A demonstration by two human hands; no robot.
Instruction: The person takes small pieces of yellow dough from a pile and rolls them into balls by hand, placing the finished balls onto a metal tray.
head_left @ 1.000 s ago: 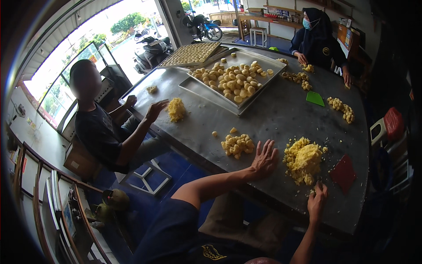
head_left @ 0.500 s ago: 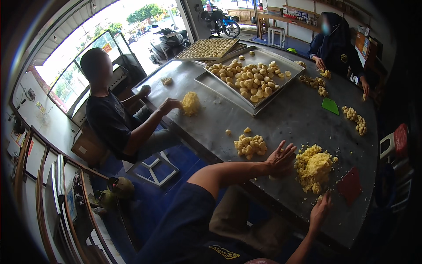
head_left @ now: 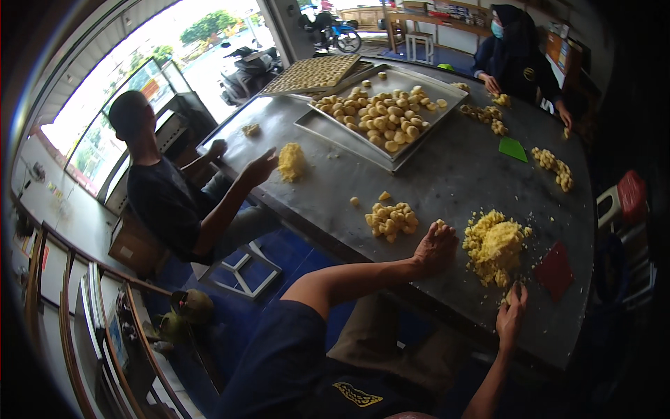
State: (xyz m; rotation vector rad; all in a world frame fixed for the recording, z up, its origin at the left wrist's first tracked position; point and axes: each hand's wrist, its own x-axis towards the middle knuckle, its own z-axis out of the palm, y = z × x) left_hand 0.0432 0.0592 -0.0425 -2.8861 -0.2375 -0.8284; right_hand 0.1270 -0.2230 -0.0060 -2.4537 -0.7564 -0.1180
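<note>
My left hand point(head_left: 434, 248) rests on the grey metal table point(head_left: 447, 174) with its fingers curled; a small yellow bit shows at the fingertips. It lies between a cluster of small yellow dough balls point(head_left: 392, 220) and a crumbly heap of yellow dough point(head_left: 494, 244). At the table's near edge, my right hand point(head_left: 511, 315) pinches a small lump of dough point(head_left: 509, 297) just below the heap. A dark red scraper point(head_left: 555, 270) lies flat to the right of that hand.
A metal tray point(head_left: 328, 129) of several dough balls and a tray of rows of pieces point(head_left: 312, 73) stand at the far side. A seated person point(head_left: 167, 202) works dough point(head_left: 290, 161) on the left; another person point(head_left: 516, 59) works far right beside a green scraper point(head_left: 512, 148).
My left hand's fingers, spread flat before, have curled shut next to the dough heap. My right hand stays at the table's edge. The view has shifted slightly.
</note>
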